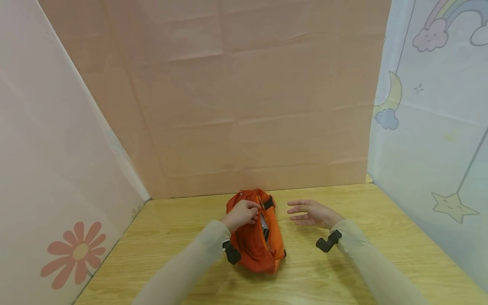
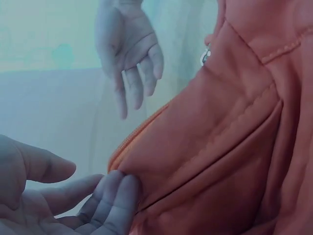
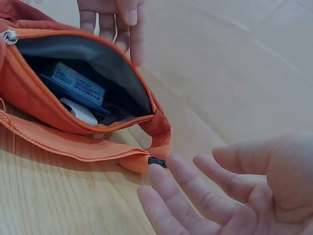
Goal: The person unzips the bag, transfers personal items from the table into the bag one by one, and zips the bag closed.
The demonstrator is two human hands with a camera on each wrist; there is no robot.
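An orange-red waist bag (image 1: 248, 248) lies on the table with its zipped mouth gaping. My left hand (image 1: 244, 212) is at the upper part of the bag; in the left wrist view its fingertips touch the fabric beside the zipper, the thumb standing apart. Off to the bag's right, my right hand (image 1: 310, 213) hovers with fingers spread and nothing in them. Inside the grey-lined pocket, the right wrist view shows a blue printed packet (image 3: 78, 83) and a white item (image 3: 80, 111). A metal zipper pull (image 3: 10, 37) sits at one end of the opening.
The bag's orange strap (image 3: 73, 146) runs along its side to a black buckle (image 1: 269, 202). The wooden table (image 1: 171, 237) meets a tan backdrop (image 1: 244, 106) behind, with pale printed sheets at left and right. Each wrist wears a black camera mount.
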